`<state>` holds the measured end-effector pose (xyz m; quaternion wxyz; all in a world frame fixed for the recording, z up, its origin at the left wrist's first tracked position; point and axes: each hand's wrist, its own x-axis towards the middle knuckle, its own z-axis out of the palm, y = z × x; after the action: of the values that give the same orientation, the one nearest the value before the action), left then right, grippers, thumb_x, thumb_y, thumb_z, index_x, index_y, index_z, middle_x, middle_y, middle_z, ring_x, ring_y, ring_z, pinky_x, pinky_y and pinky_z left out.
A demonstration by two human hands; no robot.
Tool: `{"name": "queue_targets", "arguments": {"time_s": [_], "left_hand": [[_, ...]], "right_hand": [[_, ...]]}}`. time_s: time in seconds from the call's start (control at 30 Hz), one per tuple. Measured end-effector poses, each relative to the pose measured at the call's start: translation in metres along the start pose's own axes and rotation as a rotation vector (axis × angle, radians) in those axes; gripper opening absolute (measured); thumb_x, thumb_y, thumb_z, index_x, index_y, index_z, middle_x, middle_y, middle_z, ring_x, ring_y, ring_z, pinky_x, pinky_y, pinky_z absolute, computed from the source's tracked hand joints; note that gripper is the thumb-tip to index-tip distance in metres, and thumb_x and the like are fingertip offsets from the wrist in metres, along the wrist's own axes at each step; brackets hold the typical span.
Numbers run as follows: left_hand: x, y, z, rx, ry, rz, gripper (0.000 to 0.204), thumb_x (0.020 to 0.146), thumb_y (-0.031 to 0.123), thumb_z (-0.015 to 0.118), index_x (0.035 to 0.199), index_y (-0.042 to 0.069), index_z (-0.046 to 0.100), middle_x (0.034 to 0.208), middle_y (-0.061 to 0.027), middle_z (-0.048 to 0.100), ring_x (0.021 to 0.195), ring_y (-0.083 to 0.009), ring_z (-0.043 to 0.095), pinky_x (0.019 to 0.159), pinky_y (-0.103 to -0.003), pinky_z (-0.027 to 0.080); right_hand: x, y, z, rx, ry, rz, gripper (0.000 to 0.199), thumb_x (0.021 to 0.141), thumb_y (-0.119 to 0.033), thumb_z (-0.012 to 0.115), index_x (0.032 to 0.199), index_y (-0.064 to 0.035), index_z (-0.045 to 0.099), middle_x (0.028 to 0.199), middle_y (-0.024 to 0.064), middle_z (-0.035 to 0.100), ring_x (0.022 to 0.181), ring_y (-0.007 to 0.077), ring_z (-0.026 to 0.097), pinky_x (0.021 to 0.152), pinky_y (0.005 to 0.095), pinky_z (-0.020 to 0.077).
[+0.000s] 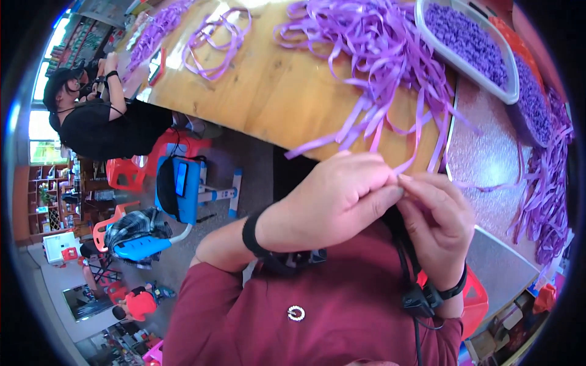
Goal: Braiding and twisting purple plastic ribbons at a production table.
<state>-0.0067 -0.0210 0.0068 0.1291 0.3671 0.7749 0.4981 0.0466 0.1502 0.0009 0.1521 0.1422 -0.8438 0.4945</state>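
My left hand (332,198) and my right hand (436,222) meet close to my chest, fingertips pinched together on a thin purple ribbon strip (418,137) that runs up to the table edge. A big tangle of purple ribbon strips (372,43) lies on the wooden table (268,91) just beyond my hands. A white tray (455,61) full of small purple beads stands at the back right. Both wrists wear black bands.
More purple ribbon (546,195) hangs over a grey surface at the right, beside a second tray of beads (531,104). A loose ribbon loop (217,39) lies at the back. A person in black (104,125) sits at the left by red and blue chairs (177,183).
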Motion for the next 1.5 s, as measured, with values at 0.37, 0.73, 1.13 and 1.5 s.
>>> {"name": "queue_targets", "arguments": {"time_s": [0.37, 0.73, 1.13, 1.5], "left_hand": [[0.002, 0.001, 0.003, -0.605, -0.092, -0.333, 0.01, 0.079, 0.003, 0.055, 0.088, -0.001, 0.053, 0.082, -0.0003, 0.05, 0.078, -0.0058, 0.046, 0.07, -0.018, 0.037], [0.01, -0.002, 0.001, -1.1, -0.21, -0.603, 0.018, 0.079, 0.009, 0.056, 0.093, -0.001, 0.052, 0.076, 0.0016, 0.051, 0.059, -0.0018, 0.042, 0.053, -0.015, 0.032], [0.006, 0.0, 0.011, -0.718, -0.026, -0.327, 0.014, 0.077, 0.002, 0.058, 0.091, -0.001, 0.054, 0.086, -0.0046, 0.053, 0.085, -0.0096, 0.049, 0.077, -0.021, 0.038], [0.005, 0.009, 0.019, -0.762, 0.074, -0.273, 0.013, 0.083, -0.001, 0.052, 0.095, -0.005, 0.054, 0.093, -0.0097, 0.058, 0.085, -0.0115, 0.054, 0.079, -0.024, 0.043]], "right_hand": [[-0.005, 0.014, 0.0, 0.211, 0.064, -0.077, 0.02, 0.067, 0.012, 0.06, 0.084, 0.0017, 0.061, 0.08, 0.0084, 0.059, 0.073, 0.0161, 0.055, 0.064, 0.0231, 0.0413], [-0.008, 0.011, -0.007, -0.005, 0.063, -0.255, 0.024, 0.066, 0.011, 0.063, 0.088, 0.0016, 0.062, 0.08, 0.0146, 0.06, 0.07, 0.0205, 0.059, 0.061, 0.0257, 0.0456], [-0.01, 0.012, -0.003, -0.047, 0.128, -0.155, 0.022, 0.066, 0.011, 0.064, 0.086, 0.0015, 0.06, 0.078, 0.0112, 0.058, 0.063, 0.012, 0.052, 0.049, 0.0181, 0.0351], [-0.011, 0.011, 0.0, -0.027, 0.202, -0.132, 0.018, 0.069, 0.013, 0.058, 0.084, 0.0036, 0.055, 0.073, 0.0065, 0.052, 0.065, 0.0126, 0.048, 0.056, 0.0209, 0.0362]]}}
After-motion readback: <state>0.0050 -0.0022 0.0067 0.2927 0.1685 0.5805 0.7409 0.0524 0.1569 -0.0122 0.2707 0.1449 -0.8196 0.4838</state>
